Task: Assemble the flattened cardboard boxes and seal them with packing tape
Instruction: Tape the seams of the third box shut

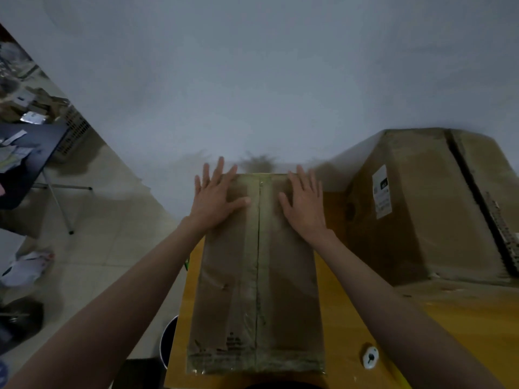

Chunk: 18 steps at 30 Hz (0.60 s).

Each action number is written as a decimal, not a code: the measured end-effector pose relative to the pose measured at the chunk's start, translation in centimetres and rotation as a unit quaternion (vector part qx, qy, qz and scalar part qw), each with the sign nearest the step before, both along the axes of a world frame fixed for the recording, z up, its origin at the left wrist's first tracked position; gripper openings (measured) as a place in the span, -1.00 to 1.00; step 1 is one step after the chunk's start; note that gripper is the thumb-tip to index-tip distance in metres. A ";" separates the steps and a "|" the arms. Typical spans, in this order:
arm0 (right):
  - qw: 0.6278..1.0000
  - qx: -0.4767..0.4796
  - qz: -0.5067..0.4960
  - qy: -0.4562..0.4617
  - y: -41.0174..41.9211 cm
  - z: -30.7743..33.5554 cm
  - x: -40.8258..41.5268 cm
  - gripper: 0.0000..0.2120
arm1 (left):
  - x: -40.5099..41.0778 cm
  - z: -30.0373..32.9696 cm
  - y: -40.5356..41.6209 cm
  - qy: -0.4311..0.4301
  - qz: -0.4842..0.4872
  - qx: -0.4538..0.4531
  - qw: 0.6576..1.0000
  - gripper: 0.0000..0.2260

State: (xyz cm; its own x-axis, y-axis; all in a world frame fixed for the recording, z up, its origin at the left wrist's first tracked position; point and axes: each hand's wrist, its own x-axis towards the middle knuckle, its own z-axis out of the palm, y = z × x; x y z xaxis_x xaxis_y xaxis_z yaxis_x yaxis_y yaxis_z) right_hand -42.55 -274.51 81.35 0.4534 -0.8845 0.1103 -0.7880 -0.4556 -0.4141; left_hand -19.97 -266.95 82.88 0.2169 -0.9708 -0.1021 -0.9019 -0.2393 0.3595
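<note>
Cardboard box [258, 276] sits assembled on the yellow table [351, 318], long side running away from the person, flaps closed on top. Clear packing tape [257, 290] runs down the centre seam, plus a strip across the near edge. Both arms reach straight forward, elbows low, forearms bare and converging toward the box's far end. Left hand [214, 196] lies flat, palm down, on the far left part of the top, fingers straight and spread, fingertips reaching past the far edge, thumb pointing in toward the seam. Right hand [304, 203] mirrors it on the far right part of the top, fingers straight and slightly spread, thumb angled toward the seam. Both hands are flat and released, pressing on the flaps, gripping nothing. The taped seam lies between the two thumbs, neither thumb quite on it.

Large closed carton [427, 203] with a white label [381, 192] stands on the table just right of the box, behind the right forearm. Small white round object [370, 357] lies on the table near the right, close to the box's near corner. Grey wall behind. Tiled floor at left, with a dark folding table [28, 158] carrying papers; details there blurred.
</note>
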 end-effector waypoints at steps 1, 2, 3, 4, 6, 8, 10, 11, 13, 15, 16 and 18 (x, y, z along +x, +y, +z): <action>0.998 0.027 -0.039 -0.034 -0.6 -0.1 -0.5 -0.42 | 0.6 0.1 -0.1 0.037 0.054 0.004 0.998 -0.16; 0.993 0.071 -0.065 -0.071 -1.2 -0.1 -0.8 -0.41 | 1.3 0.2 -0.2 0.084 0.092 0.022 0.992 -0.17; 0.983 0.127 -0.076 -0.106 -1.9 -0.1 -1.0 -0.39 | 1.8 0.4 -0.5 0.139 0.115 0.043 0.983 -0.18; 0.971 0.185 -0.076 -0.134 -2.6 0.0 -1.0 -0.39 | 2.2 0.6 -0.7 0.193 0.126 0.058 0.971 -0.21; 0.950 0.265 -0.071 -0.147 -3.7 0.3 -0.7 -0.40 | 2.2 1.0 -0.9 0.262 0.137 0.065 0.953 -0.30; 0.948 0.281 -0.070 -0.134 -3.8 0.6 -0.4 -0.47 | 1.7 1.2 -0.7 0.272 0.155 0.054 0.948 -0.39; 0.952 0.263 -0.072 -0.136 -3.3 1.0 -0.5 -0.53 | 1.2 1.8 -0.2 0.264 0.167 0.047 0.949 -0.42; 0.954 0.255 -0.072 -0.141 -2.9 1.5 -0.8 -0.55 | 1.0 2.3 0.1 0.261 0.166 0.047 0.950 -0.42; 0.955 0.242 -0.073 -0.154 -1.9 2.8 -1.4 -0.56 | 0.7 3.6 0.8 0.257 0.157 0.043 0.953 -0.44; 0.958 0.220 -0.075 -0.170 -0.5 4.7 -2.1 -0.56 | 0.3 5.3 1.8 0.255 0.145 0.027 0.956 -0.46; 0.959 0.206 -0.077 -0.178 0.3 5.9 -2.4 -0.56 | 0.0 6.3 2.3 0.255 0.140 0.014 0.957 -0.47; 0.960 0.179 -0.077 -0.199 2.2 8.3 -3.2 -0.56 | -0.7 8.5 3.8 0.256 0.132 -0.017 0.957 -0.46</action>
State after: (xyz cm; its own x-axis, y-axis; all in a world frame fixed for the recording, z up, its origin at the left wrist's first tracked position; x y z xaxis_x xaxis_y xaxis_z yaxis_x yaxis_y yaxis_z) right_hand -45.73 -272.32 89.61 0.2991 -0.9512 -0.0755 -0.5815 -0.1190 -0.8048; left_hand -20.71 -263.18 91.38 0.3857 -0.8933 -0.2308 -0.5148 -0.4160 0.7496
